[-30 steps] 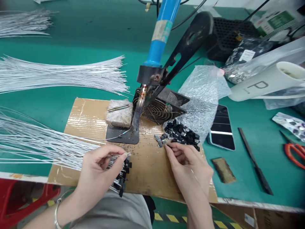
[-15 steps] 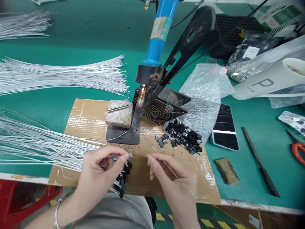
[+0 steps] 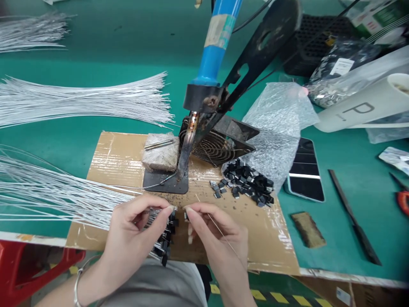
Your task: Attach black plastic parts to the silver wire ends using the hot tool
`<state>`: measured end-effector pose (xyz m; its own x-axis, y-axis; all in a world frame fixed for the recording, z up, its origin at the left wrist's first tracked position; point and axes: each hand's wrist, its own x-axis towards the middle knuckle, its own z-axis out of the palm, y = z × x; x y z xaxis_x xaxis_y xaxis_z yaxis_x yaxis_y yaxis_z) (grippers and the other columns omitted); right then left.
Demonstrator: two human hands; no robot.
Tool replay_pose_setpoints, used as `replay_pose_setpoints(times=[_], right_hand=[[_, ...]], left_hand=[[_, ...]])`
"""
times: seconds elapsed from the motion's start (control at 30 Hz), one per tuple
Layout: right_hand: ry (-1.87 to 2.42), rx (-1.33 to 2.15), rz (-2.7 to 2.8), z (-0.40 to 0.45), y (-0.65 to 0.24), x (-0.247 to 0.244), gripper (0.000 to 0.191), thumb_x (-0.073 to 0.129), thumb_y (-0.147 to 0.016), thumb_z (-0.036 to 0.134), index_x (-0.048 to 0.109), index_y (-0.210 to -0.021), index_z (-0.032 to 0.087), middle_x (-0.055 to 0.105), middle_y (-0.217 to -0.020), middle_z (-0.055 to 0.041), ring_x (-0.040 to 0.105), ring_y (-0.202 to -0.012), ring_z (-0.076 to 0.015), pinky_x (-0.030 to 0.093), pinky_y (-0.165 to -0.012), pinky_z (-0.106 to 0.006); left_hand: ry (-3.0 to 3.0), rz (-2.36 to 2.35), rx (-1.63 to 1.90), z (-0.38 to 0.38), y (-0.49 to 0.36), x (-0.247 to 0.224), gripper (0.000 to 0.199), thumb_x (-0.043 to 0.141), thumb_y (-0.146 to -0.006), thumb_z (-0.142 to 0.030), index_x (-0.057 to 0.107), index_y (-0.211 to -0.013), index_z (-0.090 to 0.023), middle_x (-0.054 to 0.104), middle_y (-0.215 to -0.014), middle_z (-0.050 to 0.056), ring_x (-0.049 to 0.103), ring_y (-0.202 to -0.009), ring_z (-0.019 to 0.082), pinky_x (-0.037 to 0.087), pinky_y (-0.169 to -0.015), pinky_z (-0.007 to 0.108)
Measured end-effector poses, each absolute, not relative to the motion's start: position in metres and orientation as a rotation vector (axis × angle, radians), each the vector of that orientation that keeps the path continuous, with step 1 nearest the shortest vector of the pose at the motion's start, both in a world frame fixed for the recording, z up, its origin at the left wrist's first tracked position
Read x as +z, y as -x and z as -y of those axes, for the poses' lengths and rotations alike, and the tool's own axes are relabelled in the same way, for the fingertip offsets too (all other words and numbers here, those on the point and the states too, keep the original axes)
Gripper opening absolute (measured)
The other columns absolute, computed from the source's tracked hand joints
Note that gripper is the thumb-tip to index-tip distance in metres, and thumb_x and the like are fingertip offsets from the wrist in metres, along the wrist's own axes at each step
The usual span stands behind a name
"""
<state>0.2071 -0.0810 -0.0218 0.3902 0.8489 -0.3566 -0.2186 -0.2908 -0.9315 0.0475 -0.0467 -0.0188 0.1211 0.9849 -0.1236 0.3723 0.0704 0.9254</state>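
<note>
So the left hand (image 3: 137, 234) has its fingers together, pinching what looks like a white wire (image 3: 174, 208), tip just poking out. The right hand (image 3: 220, 238) sits just across from it, fingers clamped on a tiny black connector (image 3: 186, 215), with a thin metallic wire (image 3: 220, 232), probably solder, slanting over the palm side. The connector and the white wire look near each other but apart.

Just below the left fingers there's a row of black-ended wires (image 3: 166, 243). Beyond the right fingers, a pile of loose connectors (image 3: 249, 183) lies on the cardboard (image 3: 268, 238); past both hands stands a blue-handled soldering iron (image 3: 211, 64).

My take: the connector's gonna be feather-light, stiff and easy to fumble, so grip it by the black body. The wire's likely springy and kinda slick; hold it right behind the tip.
</note>
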Motion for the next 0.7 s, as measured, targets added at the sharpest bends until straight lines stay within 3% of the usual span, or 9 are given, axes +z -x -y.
replay_pose_setpoints(times=[0.17, 0.33, 0.7], right_hand=[[1.463, 1.139, 0.662, 0.080, -0.206, -0.023, 0.007, 0.082, -0.084, 0.029, 0.085, -0.079, 0.025, 0.068, -0.064, 0.0008, 0.057, -0.049, -0.0095, 0.048, -0.047, -0.020], [1.452, 1.156, 0.625, 0.080, -0.206, -0.023, 0.008, 0.081, -0.085, 0.031, 0.083, -0.080, 0.025, 0.067, -0.063, 0.0012, 0.058, -0.049, -0.0107, 0.053, -0.050, -0.022], [1.418, 1.121, 0.688, 0.077, -0.206, -0.026, 0.006, 0.081, -0.086, 0.029, 0.083, -0.083, 0.025, 0.071, -0.069, 0.0007, 0.055, -0.048, -0.0080, 0.049, -0.046, -0.019]], left_hand=[[-1.438, -1.411, 0.811, 0.046, -0.048, -0.016, 0.014, 0.071, -0.095, -0.029, 0.076, -0.084, -0.022, 0.074, -0.076, 0.002, 0.062, -0.063, 0.014, 0.043, -0.054, 0.024], [-1.445, -1.410, 0.808, 0.046, -0.050, -0.016, 0.014, 0.070, -0.094, -0.028, 0.076, -0.082, -0.021, 0.071, -0.072, 0.002, 0.056, -0.058, 0.013, 0.040, -0.051, 0.024], [-1.344, -1.347, 0.791, 0.043, -0.054, -0.008, 0.012, 0.071, -0.090, -0.024, 0.076, -0.080, -0.022, 0.080, -0.083, 0.004, 0.072, -0.070, 0.015, 0.051, -0.055, 0.020]])
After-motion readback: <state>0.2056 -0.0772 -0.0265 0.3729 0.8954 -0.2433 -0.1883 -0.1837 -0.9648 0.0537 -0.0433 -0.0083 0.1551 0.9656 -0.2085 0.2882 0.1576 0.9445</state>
